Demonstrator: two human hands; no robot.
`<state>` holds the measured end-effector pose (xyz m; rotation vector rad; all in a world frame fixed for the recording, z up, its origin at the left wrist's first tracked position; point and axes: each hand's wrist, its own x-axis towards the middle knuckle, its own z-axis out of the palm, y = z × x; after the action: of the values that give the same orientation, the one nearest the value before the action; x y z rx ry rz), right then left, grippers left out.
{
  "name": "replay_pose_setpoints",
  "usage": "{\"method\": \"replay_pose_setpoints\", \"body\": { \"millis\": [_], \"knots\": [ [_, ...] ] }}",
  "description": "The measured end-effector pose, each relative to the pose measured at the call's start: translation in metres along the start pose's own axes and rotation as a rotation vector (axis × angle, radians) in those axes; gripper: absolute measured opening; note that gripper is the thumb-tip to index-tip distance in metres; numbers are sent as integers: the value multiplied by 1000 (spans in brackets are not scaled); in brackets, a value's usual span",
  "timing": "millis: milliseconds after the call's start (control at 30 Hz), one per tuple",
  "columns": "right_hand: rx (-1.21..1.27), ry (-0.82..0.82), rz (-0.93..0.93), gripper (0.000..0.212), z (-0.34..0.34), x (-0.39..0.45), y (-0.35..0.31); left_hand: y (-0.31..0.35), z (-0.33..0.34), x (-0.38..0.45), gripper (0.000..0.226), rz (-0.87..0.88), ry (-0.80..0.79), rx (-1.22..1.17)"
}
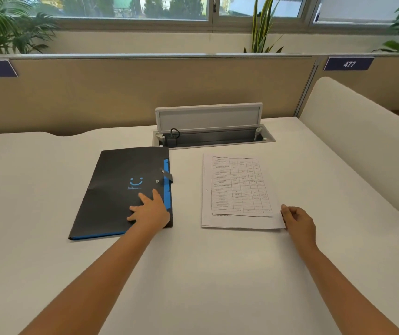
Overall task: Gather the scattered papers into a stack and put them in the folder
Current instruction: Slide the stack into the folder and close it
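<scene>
Head view, near to far. White table (pixel 193 274) w/ both bare forearms reaching fwd. L hand (pixel 151 210): grip spread, fingers flat on near-right part of the closed black folder (pixel 121 189), blue edging, snap strap on its right side. R hand (pixel 298 220): grip pinching near-right corner of the papers (pixel 239 189), already stacked, table printed on top sheet, lying right of folder, apart from it. Behind: open cable tray (pixel 213 131), beige partition (pixel 145 93), window plants.
</scene>
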<state>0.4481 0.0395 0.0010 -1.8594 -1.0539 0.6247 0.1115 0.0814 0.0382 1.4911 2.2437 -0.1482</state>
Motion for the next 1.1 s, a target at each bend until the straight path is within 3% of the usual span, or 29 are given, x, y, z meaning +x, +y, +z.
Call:
{"method": "replay_pose_setpoints", "body": {
  "millis": [167, 300, 433, 533, 600, 733, 900, 1000, 1100],
  "knots": [
    [106, -169, 250, 42, 0, 10, -13, -4, -1, -4, 69, 62, 40, 148],
    [315, -396, 404, 29, 7, 7, -26, -3, -9, -10, 59, 262, 210, 342],
    [323, -522, 473, 20, 13, 5, -29, -6, -18, -21, 27, 382, 263, 181],
    [307, -538, 501, 19, 13, 3, -28, -9, -29, -28, 19, 367, 213, -141],
    [311, -550, 486, 19, 12, 3, -28, -11, -30, -34, 20, 352, 219, -203],
    [289, -571, 442, 19, 13, -1, -33, -11, -18, -51, 19, 367, 282, -37],
    [210, -515, 425, 29, 7, -4, -31, -6, 11, -69, 14, 355, 199, 271],
    [186, -519, 401, 27, 0, -7, -26, -5, 24, -72, 17, 315, 111, 235],
    [224, -524, 393, 24, -9, -9, -25, -4, 28, -74, 28, 340, 133, 93]
  ]
}}
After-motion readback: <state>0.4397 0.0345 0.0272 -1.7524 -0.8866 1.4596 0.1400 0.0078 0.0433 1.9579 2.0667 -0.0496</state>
